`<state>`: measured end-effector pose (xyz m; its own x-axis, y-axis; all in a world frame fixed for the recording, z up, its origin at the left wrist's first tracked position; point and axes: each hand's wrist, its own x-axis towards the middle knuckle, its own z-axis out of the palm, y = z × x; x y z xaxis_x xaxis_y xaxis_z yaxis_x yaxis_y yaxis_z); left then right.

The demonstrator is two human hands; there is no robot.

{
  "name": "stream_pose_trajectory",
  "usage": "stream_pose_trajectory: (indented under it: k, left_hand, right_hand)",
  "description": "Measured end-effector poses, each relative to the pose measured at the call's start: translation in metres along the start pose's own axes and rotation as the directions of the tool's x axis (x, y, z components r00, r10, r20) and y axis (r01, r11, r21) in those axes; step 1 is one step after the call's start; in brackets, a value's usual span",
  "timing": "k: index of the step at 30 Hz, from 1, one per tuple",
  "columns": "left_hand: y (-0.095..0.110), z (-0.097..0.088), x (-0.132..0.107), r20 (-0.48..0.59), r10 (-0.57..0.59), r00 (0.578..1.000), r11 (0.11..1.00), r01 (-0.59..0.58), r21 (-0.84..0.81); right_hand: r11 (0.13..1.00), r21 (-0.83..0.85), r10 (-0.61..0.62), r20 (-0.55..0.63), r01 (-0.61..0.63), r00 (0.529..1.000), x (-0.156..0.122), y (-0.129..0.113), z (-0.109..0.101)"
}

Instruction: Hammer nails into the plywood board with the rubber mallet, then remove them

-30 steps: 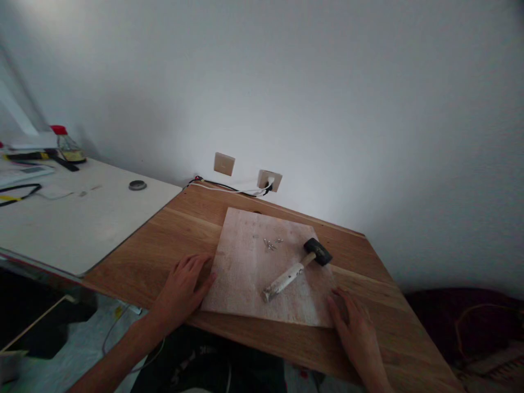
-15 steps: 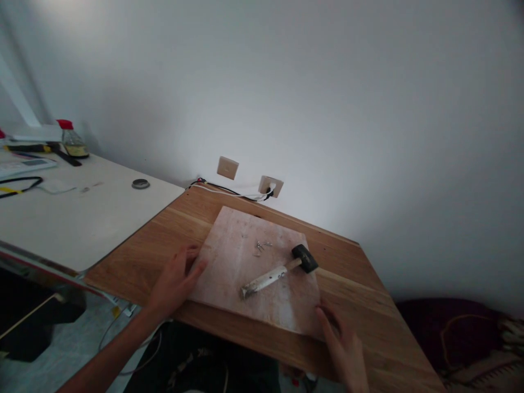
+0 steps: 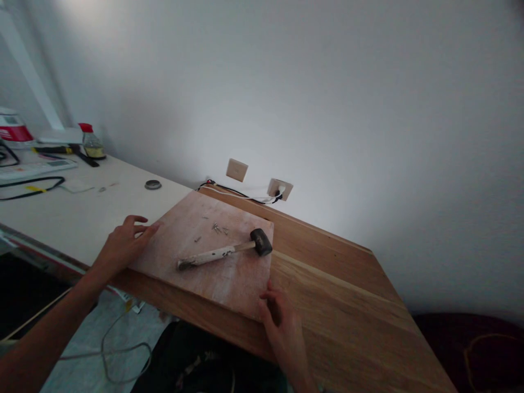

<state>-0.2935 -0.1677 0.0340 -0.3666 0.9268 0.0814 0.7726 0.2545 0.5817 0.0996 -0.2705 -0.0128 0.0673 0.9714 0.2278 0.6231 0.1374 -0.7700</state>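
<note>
A pale pinkish wooden board [image 3: 229, 284] lies tilted across the brown tabletop, its left part reaching over the white table. My left hand [image 3: 125, 243] is closed on the board's left edge, thumb and fingers against it. At the opposite edge, near the front right corner, my right hand [image 3: 280, 314] grips the board too. A mallet [image 3: 260, 242] with a black head and a worn, white-painted handle rests on the board, head to the right. Behind its handle lie several small metal screws or nails [image 3: 216, 228], too small to tell which.
To the left stands a white table [image 3: 123, 191] with a round grey lid [image 3: 153, 185], a red-capped bottle [image 3: 92, 142] and a black cable [image 3: 41, 180]. A wall socket [image 3: 280, 189] with plugged cords is behind the brown tabletop [image 3: 327, 305]. A cable loops on the floor.
Both my hands have moved the board to the left, carrying the mallet and the small metal pieces with it. The mallet's handle now lies flatter across the view. The camera has shifted slightly left.
</note>
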Motion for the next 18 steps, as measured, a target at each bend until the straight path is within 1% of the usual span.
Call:
stream_pose_trajectory:
  k: [3, 5, 9, 12, 15, 18]
  left_hand:
    - [-0.005, -0.009, 0.007, 0.010, -0.098, 0.995, 0.995, 0.098, 0.021]
    - [-0.009, -0.010, 0.010, 0.022, -0.106, 0.994, 0.992, 0.105, 0.069]
    - [-0.018, -0.006, 0.011, 0.026, -0.054, 0.998, 0.972, 0.047, 0.230]
    - [-0.021, 0.000, 0.008, 0.005, 0.013, 1.000, 0.956, -0.014, 0.292]
    - [-0.019, 0.005, 0.002, -0.008, 0.081, 0.997, 0.940, -0.074, 0.334]
    - [-0.009, 0.008, -0.008, -0.015, 0.123, 0.992, 0.935, -0.111, 0.336]
  right_hand:
    - [0.999, -0.010, -0.042, 0.052, 0.043, 0.998, 0.004, -0.013, 0.012]
    - [0.998, -0.030, -0.057, 0.082, 0.060, 0.995, 0.006, -0.016, 0.016]
    - [0.983, -0.121, -0.131, 0.081, 0.140, 0.988, 0.009, -0.013, 0.019]
    - [0.952, -0.212, -0.198, 0.131, 0.222, 0.971, 0.010, -0.010, 0.020]
    - [0.918, -0.289, -0.228, 0.179, 0.273, 0.957, 0.011, -0.009, 0.018]
    - [0.905, -0.324, -0.240, 0.149, 0.276, 0.959, 0.012, -0.004, 0.007]
